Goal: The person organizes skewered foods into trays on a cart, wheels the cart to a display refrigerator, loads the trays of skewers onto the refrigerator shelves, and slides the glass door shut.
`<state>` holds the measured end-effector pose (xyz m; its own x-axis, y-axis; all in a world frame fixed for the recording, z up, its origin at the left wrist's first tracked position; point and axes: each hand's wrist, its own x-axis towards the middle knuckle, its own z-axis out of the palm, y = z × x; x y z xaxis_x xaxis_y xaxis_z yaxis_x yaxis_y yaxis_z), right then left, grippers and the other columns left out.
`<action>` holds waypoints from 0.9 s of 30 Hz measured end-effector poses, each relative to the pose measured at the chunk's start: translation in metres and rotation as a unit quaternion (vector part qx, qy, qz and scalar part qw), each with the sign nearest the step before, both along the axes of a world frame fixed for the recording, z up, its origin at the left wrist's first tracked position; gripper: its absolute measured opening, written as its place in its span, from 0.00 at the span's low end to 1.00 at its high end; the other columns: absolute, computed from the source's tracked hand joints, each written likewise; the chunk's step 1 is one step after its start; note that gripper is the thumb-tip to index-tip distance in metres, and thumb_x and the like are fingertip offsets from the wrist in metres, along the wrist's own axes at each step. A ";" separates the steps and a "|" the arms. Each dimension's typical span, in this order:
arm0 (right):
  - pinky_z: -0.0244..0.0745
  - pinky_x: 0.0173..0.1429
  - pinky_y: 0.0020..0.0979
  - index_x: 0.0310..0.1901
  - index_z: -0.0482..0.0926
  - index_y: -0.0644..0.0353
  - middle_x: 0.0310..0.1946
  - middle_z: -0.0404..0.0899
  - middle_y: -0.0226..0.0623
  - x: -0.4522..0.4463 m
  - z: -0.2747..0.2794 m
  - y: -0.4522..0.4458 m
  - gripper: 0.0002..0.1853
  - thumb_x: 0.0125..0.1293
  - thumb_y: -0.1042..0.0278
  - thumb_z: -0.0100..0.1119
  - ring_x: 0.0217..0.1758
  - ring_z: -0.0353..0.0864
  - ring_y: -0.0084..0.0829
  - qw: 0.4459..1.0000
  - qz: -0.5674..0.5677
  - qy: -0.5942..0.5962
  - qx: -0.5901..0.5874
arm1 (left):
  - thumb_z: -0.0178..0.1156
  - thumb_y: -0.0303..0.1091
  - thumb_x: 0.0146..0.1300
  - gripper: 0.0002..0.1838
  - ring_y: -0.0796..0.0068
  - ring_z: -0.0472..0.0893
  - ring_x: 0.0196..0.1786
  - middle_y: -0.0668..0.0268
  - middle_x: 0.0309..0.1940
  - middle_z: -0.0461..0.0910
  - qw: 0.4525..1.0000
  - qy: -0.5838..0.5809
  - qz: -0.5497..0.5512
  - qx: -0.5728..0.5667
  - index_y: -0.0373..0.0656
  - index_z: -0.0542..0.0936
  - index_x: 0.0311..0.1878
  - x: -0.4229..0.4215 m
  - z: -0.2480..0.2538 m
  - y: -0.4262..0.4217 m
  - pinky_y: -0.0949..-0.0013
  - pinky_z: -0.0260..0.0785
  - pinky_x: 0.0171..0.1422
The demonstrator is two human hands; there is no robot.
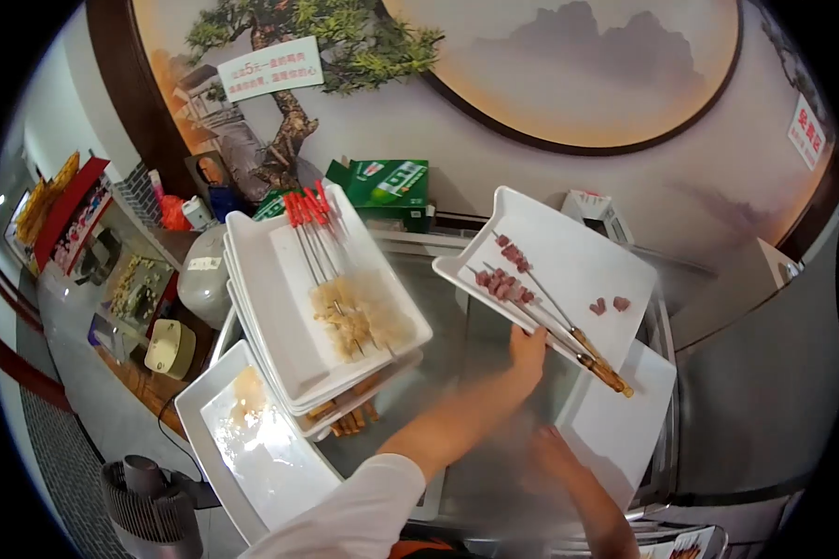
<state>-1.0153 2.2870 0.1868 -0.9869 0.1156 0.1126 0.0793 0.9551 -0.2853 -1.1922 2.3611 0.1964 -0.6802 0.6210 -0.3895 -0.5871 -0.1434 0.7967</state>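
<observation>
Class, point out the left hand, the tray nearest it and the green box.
Left hand (528, 358), head view: middle of the hand.
Tray (583, 256), head view: bare inner floor.
Green box (399, 186), head view: printed side.

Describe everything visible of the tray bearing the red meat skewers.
The white tray looks like smooth plastic, rectangular with rounded corners and a raised rim. It slants across the view, overlapping a second tray. Meat skewers lie along its near side, loose meat pieces farther right. The left hand touches its near edge.
</observation>
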 end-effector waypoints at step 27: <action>0.68 0.37 0.41 0.33 0.70 0.61 0.28 0.74 0.44 -0.456 0.046 0.010 0.11 0.48 0.65 0.54 0.33 0.74 0.44 0.982 -0.169 0.056 -0.060 | 0.55 0.35 0.47 0.11 0.65 0.74 0.29 0.57 0.29 0.74 0.996 -0.028 -0.043 -0.071 0.38 0.74 0.31 0.008 -0.106 -0.050 0.67 0.66 0.32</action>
